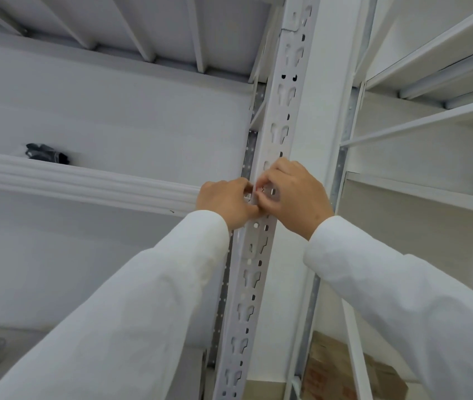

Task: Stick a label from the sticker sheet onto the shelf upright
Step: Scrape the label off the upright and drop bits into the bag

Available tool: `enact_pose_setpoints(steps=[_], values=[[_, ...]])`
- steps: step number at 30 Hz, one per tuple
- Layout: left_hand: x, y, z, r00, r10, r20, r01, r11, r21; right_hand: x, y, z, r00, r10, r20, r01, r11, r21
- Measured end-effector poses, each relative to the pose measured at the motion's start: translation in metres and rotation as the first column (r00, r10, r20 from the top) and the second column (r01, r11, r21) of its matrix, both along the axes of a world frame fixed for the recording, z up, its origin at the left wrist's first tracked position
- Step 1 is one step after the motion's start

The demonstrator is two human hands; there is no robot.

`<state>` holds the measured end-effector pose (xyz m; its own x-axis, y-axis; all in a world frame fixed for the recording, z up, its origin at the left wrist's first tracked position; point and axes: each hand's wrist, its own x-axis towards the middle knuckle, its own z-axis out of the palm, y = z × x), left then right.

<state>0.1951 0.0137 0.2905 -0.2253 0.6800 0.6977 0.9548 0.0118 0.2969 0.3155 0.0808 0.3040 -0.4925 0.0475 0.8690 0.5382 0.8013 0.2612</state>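
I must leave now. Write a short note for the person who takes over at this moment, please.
Left hand: fingers curled at the left edge of the upright, at the label.
Right hand: fingertips pinching or pressing the label on the upright's front.
Label: only a small piece with red marks shows between the fingers.
Sticker sheet: not in view.
Done: label brought to the upright.
Left: press it flat and let go; I cannot tell if it sticks yet.
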Motion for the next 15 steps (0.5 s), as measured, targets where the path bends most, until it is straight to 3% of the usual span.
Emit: enact_pose_setpoints(steps=[9, 15], values=[[0.0, 0.003, -0.002, 1.0, 0.003, 0.025, -0.004, 1.0, 0.016, 0.003, -0.001, -0.004, 0.998, 0.003, -0.059, 0.0, 0.999, 0.054], [0.001, 0.0, -0.001, 0.999, -0.004, 0.049, 0.003, 1.0, 0.02, -0.003, -0.015, 0.01, 0.994, -0.107, -0.019, 0.1, 0.967, -0.236]])
